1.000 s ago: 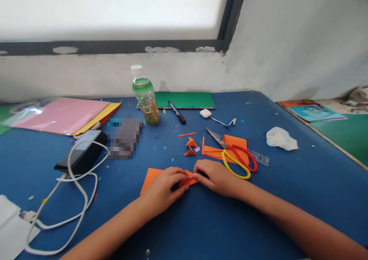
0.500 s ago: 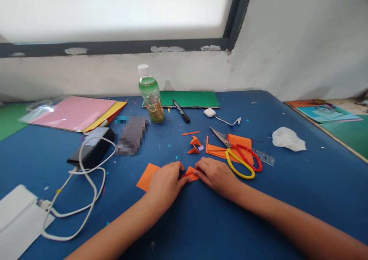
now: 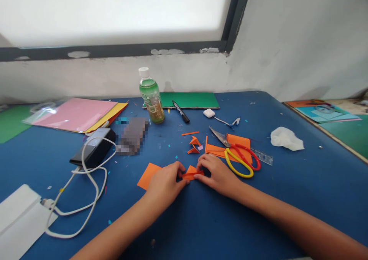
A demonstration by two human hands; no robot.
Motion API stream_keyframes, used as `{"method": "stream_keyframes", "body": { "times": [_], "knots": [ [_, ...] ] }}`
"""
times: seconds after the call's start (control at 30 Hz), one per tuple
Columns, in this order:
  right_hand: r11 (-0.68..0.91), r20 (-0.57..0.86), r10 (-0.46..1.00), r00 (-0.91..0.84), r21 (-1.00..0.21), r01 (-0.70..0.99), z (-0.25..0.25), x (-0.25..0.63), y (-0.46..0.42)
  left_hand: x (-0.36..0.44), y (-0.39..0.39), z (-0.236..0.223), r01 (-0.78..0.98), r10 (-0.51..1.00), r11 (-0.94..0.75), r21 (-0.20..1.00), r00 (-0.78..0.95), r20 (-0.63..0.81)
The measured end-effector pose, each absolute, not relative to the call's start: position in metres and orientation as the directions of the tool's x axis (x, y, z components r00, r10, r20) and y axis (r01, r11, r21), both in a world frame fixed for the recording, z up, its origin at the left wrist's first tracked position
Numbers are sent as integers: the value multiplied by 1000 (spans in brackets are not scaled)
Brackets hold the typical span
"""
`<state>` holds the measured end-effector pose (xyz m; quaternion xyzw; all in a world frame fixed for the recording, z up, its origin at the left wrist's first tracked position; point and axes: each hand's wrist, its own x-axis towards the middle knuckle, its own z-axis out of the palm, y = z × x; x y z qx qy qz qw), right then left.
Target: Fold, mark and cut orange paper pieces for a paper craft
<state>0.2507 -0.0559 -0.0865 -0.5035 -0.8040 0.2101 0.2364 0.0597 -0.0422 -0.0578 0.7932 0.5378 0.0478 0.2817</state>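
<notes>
Blue tabletop (image 3: 230,225): two hands (image 3: 163,181) (image 3: 216,175) pinch one folded orange paper (image 3: 191,174)

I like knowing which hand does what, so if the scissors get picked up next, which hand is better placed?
Probably the right hand: it is close to the red-and-yellow-handled scissors, while the left hand is farther away, across the folded orange paper that both hold.

Blue table (image 3: 230,221), grey wall (image 3: 287,41), bright window (image 3: 115,14)
</notes>
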Motion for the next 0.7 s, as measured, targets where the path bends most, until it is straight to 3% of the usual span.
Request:
{"method": "stream_keyframes", "body": {
  "times": [0.2,0.6,0.7],
  "knots": [
    [468,209,874,-438,-603,646,-86,250,-59,60,-41,-57,810,880,-288,511,435,-193],
    [407,224,899,-376,-744,530,-90,261,-56,59,-39,-72,674,846,-398,622,532,-36],
    [455,286,881,-376,-730,511,-94,265,-56,56,-36,-77,628,793,-529,570,605,70]
  ]
}}
